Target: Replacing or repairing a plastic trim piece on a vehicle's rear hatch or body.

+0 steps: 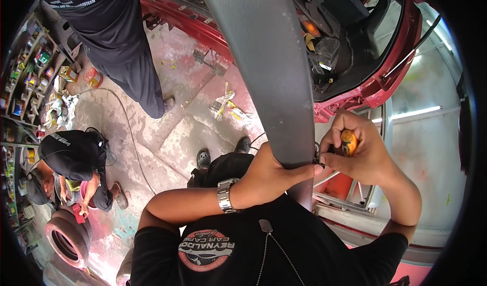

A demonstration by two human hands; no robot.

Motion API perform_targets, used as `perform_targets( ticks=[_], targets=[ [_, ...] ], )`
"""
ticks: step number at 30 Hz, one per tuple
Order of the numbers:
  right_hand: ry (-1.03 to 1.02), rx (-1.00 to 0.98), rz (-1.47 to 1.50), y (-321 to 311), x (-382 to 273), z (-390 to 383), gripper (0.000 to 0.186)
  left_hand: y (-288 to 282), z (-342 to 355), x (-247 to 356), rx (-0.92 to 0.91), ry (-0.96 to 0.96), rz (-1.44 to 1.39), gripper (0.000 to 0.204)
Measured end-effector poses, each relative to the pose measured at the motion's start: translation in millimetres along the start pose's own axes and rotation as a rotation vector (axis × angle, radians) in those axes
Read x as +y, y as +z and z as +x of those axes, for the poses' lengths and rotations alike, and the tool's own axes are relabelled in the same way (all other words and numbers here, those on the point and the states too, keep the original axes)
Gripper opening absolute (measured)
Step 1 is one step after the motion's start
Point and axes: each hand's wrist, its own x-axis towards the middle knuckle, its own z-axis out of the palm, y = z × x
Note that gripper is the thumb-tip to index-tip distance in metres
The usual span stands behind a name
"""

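Observation:
A long dark grey trim panel [269,68] runs from the top of the view down to my chest. My left hand [261,177] is closed on its near part, the fingers hidden behind it and the thumb lying across to its right edge. Wrapped in the fingers of my right hand [373,151] is a screwdriver with an orange and black handle [349,143]. My right thumb and fingertips are close to a small dark metal clip [317,156] on the panel's right edge. The screwdriver's tip cannot be made out.
The red car body [365,101] stands open beyond the panel, with loose parts inside. At left, one person crouches by a tire [68,239]; another person [116,42] stands farther back. A cable [133,139] and crumpled masking paper [223,103] lie on the floor. Shelves [30,75] hold several cans.

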Motion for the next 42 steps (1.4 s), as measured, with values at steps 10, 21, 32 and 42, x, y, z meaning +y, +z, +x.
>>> perform_targets(
  ticks=[10,21,32,42],
  targets=[
    [-0.03,0.072,0.014,0.6,7.2,-10.4,0.032,5.4,2.3,-1.5,-0.029,0.011,-0.027,0.013],
    [0.004,0.054,0.012,0.4,5.9,-14.4,0.03,10.1,0.4,-3.3,-0.036,0.003,-0.021,0.012],
    [-0.068,0.072,-0.235,4.2,2.0,-15.2,0.027,11.9,-3.2,-4.0,-0.051,-0.029,-0.011,0.014],
    [0.016,0.085,-0.178,5.6,1.1,-19.2,0.027,14.3,-6.0,-3.8,-0.057,-0.032,-0.039,0.013]
  ],
)
